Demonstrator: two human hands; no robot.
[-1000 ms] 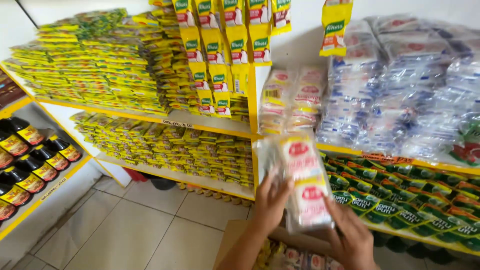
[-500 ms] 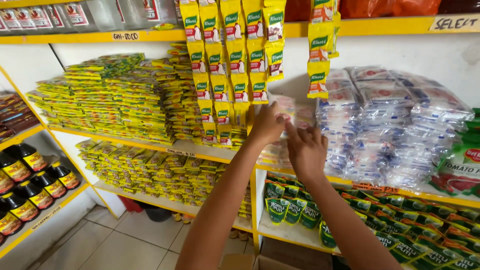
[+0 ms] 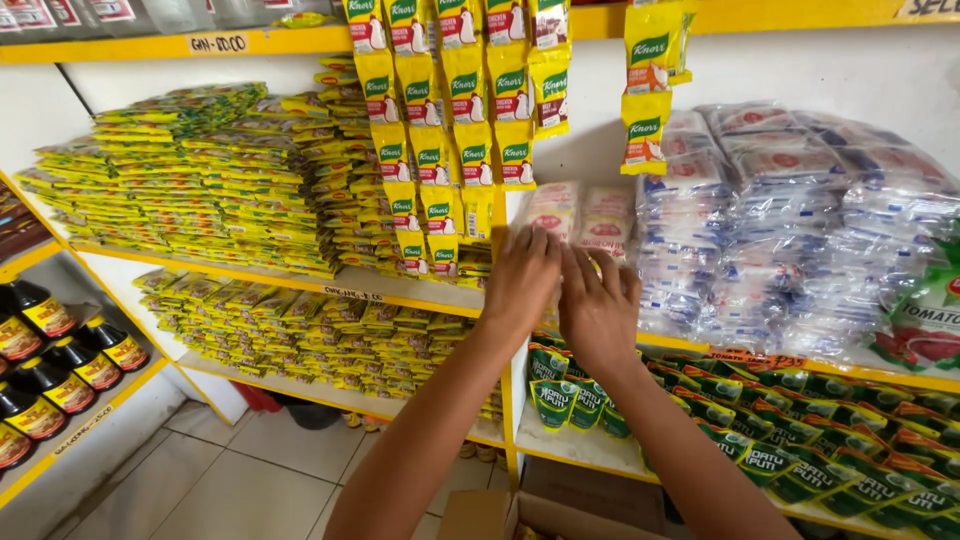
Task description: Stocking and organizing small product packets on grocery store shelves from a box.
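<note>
My left hand and my right hand are side by side at the middle shelf, fingers stretched flat. Both press against the front of a stack of clear packets with pink-red labels that stands on the yellow-edged shelf. My hands hide the lower part of that stack. Neither hand curls around a packet. Strips of yellow sachets hang just left of and above my left hand.
Clear bags with blue print fill the shelf to the right. Green sachets lie on the shelf below, flat yellow-green packets at left. Dark sauce bottles stand far left. An open cardboard box sits below my arms.
A second ago both hands held a bundle of pink-labelled packets low down. They lifted it to the shelf and now rest flat against the stack there.
</note>
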